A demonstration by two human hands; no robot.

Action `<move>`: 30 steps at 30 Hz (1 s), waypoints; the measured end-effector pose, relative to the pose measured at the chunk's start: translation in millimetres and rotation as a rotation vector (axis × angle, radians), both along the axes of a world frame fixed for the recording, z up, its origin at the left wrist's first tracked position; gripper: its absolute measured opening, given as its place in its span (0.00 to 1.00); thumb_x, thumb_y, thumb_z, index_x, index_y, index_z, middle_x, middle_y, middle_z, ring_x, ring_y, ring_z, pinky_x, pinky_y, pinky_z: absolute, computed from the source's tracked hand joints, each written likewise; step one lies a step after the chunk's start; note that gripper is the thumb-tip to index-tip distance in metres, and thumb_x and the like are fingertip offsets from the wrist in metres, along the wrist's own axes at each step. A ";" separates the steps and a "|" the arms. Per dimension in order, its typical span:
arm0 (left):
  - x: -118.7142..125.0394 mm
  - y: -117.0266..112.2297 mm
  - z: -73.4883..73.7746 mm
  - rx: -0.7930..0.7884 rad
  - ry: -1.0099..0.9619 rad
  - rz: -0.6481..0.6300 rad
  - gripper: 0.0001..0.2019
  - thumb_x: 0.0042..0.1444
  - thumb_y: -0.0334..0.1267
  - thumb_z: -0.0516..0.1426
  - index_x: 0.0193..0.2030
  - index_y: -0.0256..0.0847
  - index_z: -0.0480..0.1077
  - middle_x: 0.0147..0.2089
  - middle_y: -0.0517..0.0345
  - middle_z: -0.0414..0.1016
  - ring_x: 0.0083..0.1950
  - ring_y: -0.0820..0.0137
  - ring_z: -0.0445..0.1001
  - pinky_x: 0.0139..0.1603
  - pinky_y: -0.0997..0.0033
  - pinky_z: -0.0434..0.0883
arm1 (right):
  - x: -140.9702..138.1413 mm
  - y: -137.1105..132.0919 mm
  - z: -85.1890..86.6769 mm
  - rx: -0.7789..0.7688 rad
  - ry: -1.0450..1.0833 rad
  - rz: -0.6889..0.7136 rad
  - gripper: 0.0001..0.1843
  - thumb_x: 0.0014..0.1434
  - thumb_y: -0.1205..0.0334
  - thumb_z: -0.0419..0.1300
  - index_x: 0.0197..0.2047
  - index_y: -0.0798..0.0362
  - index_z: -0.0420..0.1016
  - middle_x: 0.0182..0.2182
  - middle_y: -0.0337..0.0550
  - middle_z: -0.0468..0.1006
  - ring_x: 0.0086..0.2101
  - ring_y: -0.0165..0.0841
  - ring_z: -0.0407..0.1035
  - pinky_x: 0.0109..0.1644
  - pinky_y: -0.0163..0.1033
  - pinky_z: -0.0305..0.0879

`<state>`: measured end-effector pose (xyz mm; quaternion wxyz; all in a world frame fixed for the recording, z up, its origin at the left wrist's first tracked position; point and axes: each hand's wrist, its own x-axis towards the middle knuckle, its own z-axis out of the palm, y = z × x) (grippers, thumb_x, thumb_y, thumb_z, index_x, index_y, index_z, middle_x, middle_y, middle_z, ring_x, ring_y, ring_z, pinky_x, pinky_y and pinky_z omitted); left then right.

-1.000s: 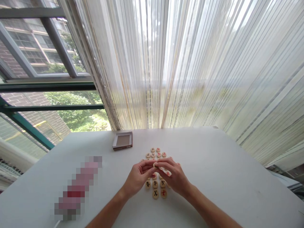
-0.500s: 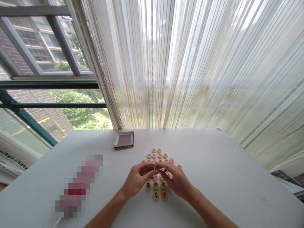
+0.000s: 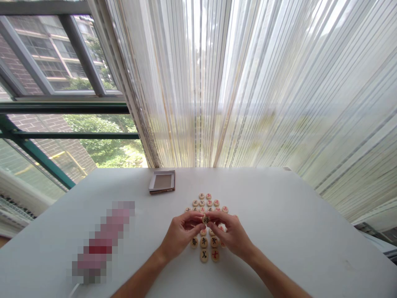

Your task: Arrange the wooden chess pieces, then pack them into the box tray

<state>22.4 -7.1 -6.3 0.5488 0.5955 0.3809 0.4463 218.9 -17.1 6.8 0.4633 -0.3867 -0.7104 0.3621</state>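
Between my fingertips, above the middle of the layout, is a round wooden Chinese chess piece with a black character facing up. My left hand pinches its left side with thumb and fingers. From the right, my right hand pinches the same piece. Below and around my hands, more Chinese chess pieces lie flat in rows on the table, some with black characters, such as one nearest me, others red, like its neighbour. Both hands hide the middle rows.
A shallow open box lies toward the table's far edge. On the left of the white table is a long pinkish object, blurred out by pixels. Behind the table hang sheer striped curtains, beside a window on the left.
My right thumb and fingers have closed in on the piece, which has shifted slightly to the right. My left hand stays nearly in place.
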 end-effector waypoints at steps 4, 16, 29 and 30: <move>-1.9 -1.1 5.9 0.140 0.135 0.084 0.16 0.55 0.44 0.63 0.48 0.41 0.75 0.39 0.52 0.80 0.38 0.66 0.78 0.37 0.70 0.77 | -2.2 1.9 1.7 -0.196 0.232 0.088 0.13 0.62 0.56 0.61 0.48 0.48 0.77 0.40 0.44 0.81 0.36 0.35 0.79 0.41 0.40 0.76; -29.8 32.1 -2.1 0.064 -0.054 0.345 0.15 0.57 0.46 0.60 0.46 0.38 0.71 0.34 0.57 0.74 0.30 0.73 0.71 0.23 0.78 0.68 | 42.0 30.3 7.9 -0.233 0.370 -0.223 0.17 0.53 0.51 0.69 0.42 0.53 0.77 0.33 0.43 0.80 0.33 0.37 0.77 0.40 0.42 0.77; -25.5 28.1 -4.3 0.067 -0.030 0.250 0.14 0.58 0.46 0.59 0.44 0.38 0.72 0.34 0.55 0.75 0.30 0.72 0.72 0.25 0.77 0.70 | 35.9 27.5 -1.9 -0.284 0.294 -0.074 0.23 0.60 0.49 0.62 0.55 0.50 0.74 0.43 0.48 0.82 0.47 0.42 0.77 0.53 0.50 0.73; -23.8 25.3 -3.9 0.071 -0.014 0.229 0.14 0.58 0.46 0.59 0.44 0.38 0.72 0.35 0.55 0.75 0.31 0.72 0.72 0.26 0.76 0.70 | 31.7 23.5 0.0 -0.292 0.271 -0.041 0.21 0.61 0.50 0.62 0.54 0.50 0.74 0.43 0.47 0.82 0.46 0.41 0.77 0.53 0.49 0.74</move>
